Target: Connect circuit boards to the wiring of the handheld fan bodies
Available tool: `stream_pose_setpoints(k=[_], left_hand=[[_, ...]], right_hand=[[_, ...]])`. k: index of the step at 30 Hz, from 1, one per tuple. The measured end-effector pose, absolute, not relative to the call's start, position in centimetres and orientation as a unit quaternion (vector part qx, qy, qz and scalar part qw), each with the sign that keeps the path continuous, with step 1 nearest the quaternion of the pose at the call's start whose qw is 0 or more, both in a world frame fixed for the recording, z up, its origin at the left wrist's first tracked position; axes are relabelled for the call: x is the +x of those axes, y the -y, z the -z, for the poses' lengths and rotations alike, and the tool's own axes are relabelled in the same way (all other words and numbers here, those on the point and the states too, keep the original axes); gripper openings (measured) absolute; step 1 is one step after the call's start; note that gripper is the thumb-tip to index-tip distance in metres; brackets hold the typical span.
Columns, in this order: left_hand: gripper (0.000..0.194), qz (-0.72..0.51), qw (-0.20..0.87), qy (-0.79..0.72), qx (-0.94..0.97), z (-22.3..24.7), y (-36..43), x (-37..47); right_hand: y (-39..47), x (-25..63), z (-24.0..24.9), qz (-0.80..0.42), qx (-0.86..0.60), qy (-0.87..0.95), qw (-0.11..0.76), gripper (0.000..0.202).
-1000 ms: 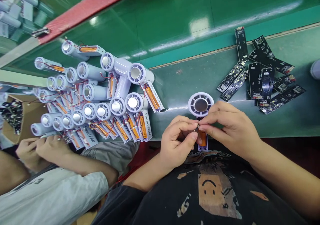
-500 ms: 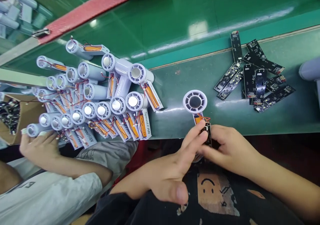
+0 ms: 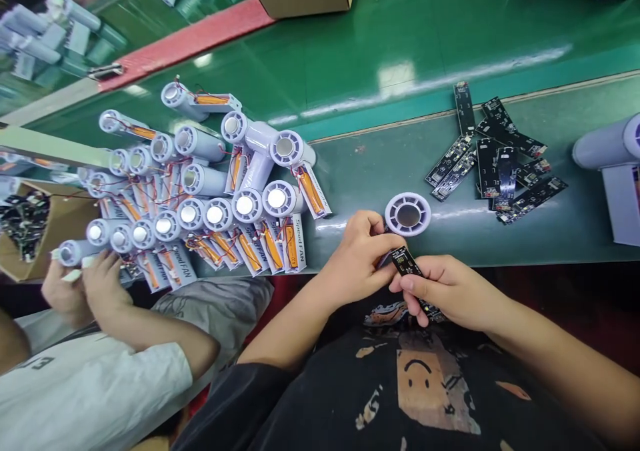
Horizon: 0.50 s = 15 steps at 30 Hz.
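Note:
My left hand (image 3: 363,254) is curled at the near side of a pale-lavender handheld fan (image 3: 407,194), whose round vented end faces up at the bench edge. Most of the fan's handle is hidden by my fingers. Held between the thumb and fingers of my right hand (image 3: 445,287) is a narrow black circuit board (image 3: 406,262), slanting just below the fan head. Its upper end comes close to my left fingertips; whether they touch cannot be made out.
Loose circuit boards (image 3: 487,164) lie in a pile at right on the green bench (image 3: 360,164). Many fans (image 3: 247,204) with exposed orange batteries crowd the left side. Another fan (image 3: 603,144) stands far right. A co-worker's hands (image 3: 103,284) work at left, near an open carton (image 3: 65,227).
My left hand has gone from spread fingers over the board to curling round the fan. The board now tilts in my right hand, apart from the fan's handle. The co-worker's second hand has appeared.

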<state>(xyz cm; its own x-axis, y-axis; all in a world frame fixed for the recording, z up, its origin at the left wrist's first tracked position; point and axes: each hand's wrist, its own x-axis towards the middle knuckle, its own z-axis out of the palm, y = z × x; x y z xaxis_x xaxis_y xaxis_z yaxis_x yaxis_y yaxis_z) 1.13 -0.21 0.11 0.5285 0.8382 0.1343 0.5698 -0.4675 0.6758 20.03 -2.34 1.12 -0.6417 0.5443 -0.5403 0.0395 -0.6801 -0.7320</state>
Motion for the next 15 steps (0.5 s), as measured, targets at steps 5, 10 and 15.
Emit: stream_pose_setpoints(k=[5,10,15], left_hand=[[0.018,-0.281,0.172,-0.429,0.841,-0.3,1.1,1.2],[0.020,-0.302,0.161,-0.467,0.816,-0.3,1.6,1.0],[0.018,-0.291,0.153,-0.486,0.810,-0.4,1.7,0.8]], right_hand=[[2.0,20.4,-0.6,-0.839,-0.376,0.362,0.152,0.041],[1.6,20.6,0.1,-0.829,-0.376,0.363,0.201,0.045],[1.5,19.8,0.0,-0.824,-0.360,0.382,0.212,0.043]])
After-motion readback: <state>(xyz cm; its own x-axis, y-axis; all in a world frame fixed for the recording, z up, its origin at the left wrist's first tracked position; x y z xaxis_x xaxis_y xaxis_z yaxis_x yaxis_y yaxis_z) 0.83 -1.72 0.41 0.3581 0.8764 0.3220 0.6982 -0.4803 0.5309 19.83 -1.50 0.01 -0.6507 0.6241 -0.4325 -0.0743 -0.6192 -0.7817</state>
